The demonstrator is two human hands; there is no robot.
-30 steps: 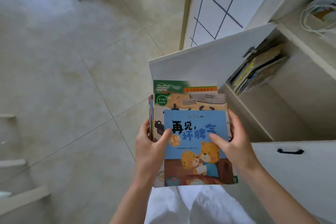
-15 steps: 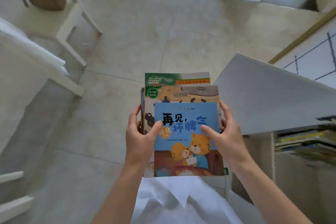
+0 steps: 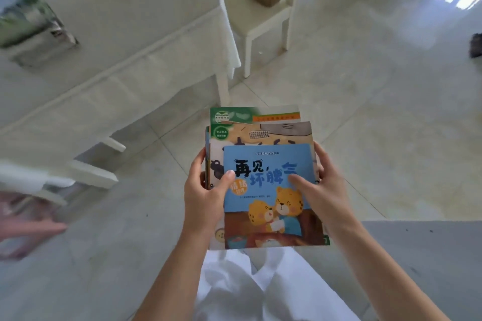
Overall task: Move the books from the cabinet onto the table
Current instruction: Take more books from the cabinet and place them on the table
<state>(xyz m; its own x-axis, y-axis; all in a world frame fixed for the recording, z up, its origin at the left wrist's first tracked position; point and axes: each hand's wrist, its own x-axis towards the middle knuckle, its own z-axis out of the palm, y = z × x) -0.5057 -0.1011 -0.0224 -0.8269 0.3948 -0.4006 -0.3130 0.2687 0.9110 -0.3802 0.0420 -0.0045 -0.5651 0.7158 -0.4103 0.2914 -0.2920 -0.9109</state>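
I hold book stack (image 3: 263,180) between left hand (image 3: 206,197) and right hand (image 3: 322,190), thumbs pinching top cover. Bench (image 3: 112,41) lies ahead-left of stack, left hand nearer.

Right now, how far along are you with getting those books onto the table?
Partway. A stack of books is off the shelf, gripped by my left hand and right hand above the floor. It has yet to be set on the white table ahead.

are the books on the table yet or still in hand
In hand. The left hand and right hand grip the books from either side above the floor; the table lies ahead.
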